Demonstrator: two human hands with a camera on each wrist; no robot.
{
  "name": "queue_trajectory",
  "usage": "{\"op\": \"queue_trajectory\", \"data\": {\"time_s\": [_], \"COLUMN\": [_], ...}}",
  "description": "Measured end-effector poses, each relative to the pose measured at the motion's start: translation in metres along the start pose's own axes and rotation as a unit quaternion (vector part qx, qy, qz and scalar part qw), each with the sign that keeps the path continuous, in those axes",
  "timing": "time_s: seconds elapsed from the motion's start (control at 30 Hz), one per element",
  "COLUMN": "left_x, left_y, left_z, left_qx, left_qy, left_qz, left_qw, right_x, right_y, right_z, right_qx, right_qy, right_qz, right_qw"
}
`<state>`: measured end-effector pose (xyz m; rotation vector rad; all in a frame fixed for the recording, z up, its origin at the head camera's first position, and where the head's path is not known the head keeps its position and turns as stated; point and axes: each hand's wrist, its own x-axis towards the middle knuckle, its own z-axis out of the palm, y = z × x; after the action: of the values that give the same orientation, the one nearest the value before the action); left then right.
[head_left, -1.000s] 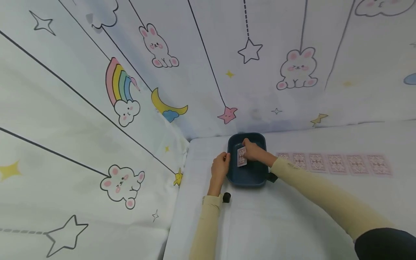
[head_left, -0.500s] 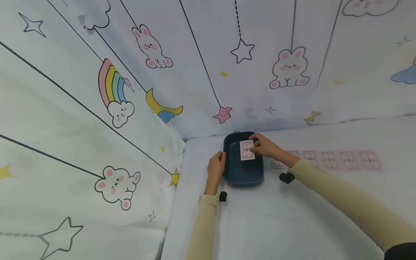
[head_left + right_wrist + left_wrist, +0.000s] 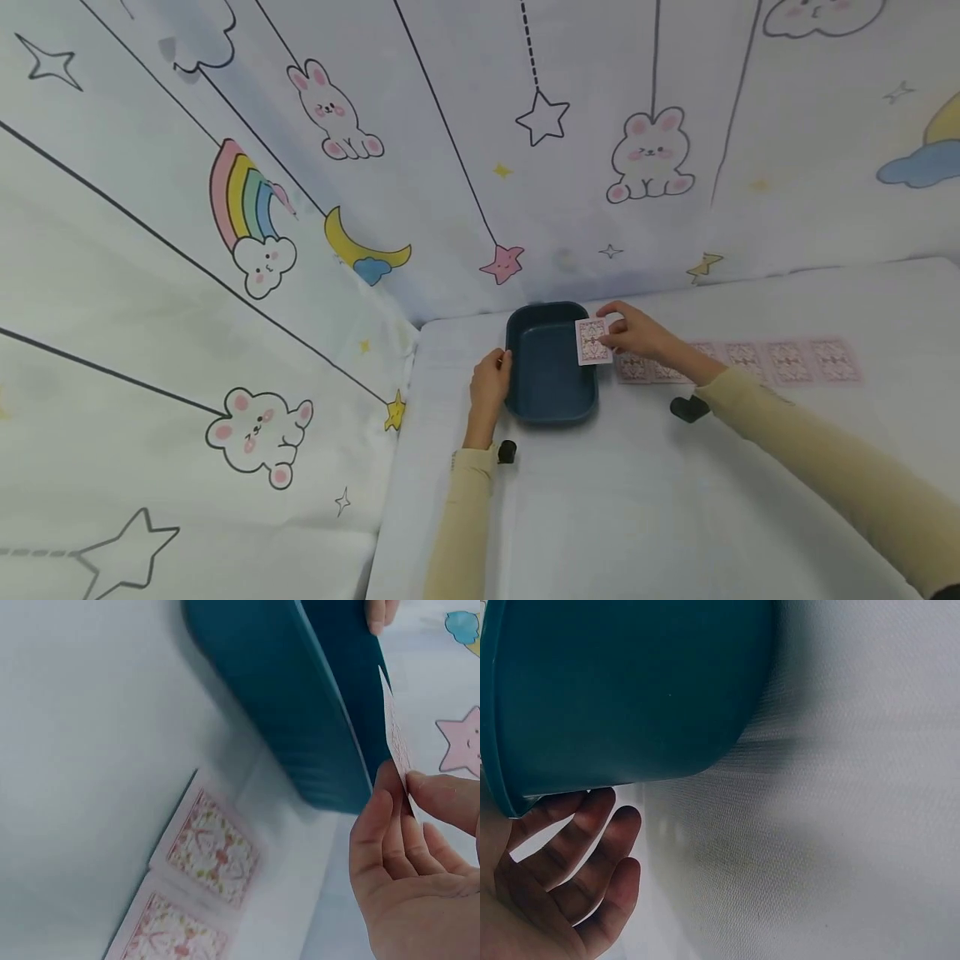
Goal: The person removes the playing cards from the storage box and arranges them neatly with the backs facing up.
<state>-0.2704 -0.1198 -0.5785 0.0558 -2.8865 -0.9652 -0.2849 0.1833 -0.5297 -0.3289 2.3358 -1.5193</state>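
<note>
A playing card [image 3: 591, 341] with a red-and-white patterned back is pinched between the thumb and fingers of my right hand [image 3: 636, 332]. It overlaps the right rim of a dark blue plastic basin [image 3: 552, 379]. In the right wrist view the card [image 3: 396, 735] appears nearly edge-on above the basin's rim, back toward the thumb. My left hand [image 3: 490, 382] holds the basin's left rim. Its fingers [image 3: 592, 862] curl loosely outside, below the lip, in the left wrist view. Fingertips [image 3: 381, 613] of that hand show over the far rim in the right wrist view.
Right of the basin, a row of several face-down playing cards [image 3: 787, 362] lies on the white tabletop [image 3: 637, 500], the right forearm crossing over part of it. A white cloth wall [image 3: 450, 167] with cartoon drawings stands close behind the basin. Black wrist-camera pieces [image 3: 688, 408] sit at both wrists.
My right hand has carried the card up and rightward, from inside the basin to its right rim. My left hand keeps its place on the left rim. The head view has shifted slightly right.
</note>
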Motion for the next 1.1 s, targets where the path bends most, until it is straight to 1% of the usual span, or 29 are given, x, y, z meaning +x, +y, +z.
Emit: {"op": "queue_trajectory", "data": {"time_s": [0.33, 0.57, 0.83, 0.9, 1.1], "left_x": [-0.001, -0.001, -0.002, -0.001, 0.0], "left_y": [-0.002, -0.002, 0.0, 0.0, -0.001], "left_z": [0.001, 0.0, 0.0, 0.0, 0.001], "left_qx": [-0.001, 0.002, -0.002, -0.001, -0.003], "left_qy": [-0.006, -0.007, -0.01, -0.01, -0.014], "left_qz": [-0.002, -0.003, -0.008, -0.007, -0.011], "left_qw": [1.0, 1.0, 0.9999, 0.9999, 0.9998], "right_x": [-0.014, -0.024, -0.036, -0.039, -0.045], "right_y": [0.012, 0.023, 0.035, 0.038, 0.044], "right_z": [-0.017, -0.03, -0.045, -0.048, -0.054], "right_qx": [-0.007, -0.033, -0.038, -0.038, -0.036], "right_qy": [0.015, 0.029, 0.034, 0.037, 0.047], "right_qz": [0.001, 0.007, 0.011, 0.018, 0.019], "right_qw": [1.0, 0.999, 0.999, 0.998, 0.998]}}
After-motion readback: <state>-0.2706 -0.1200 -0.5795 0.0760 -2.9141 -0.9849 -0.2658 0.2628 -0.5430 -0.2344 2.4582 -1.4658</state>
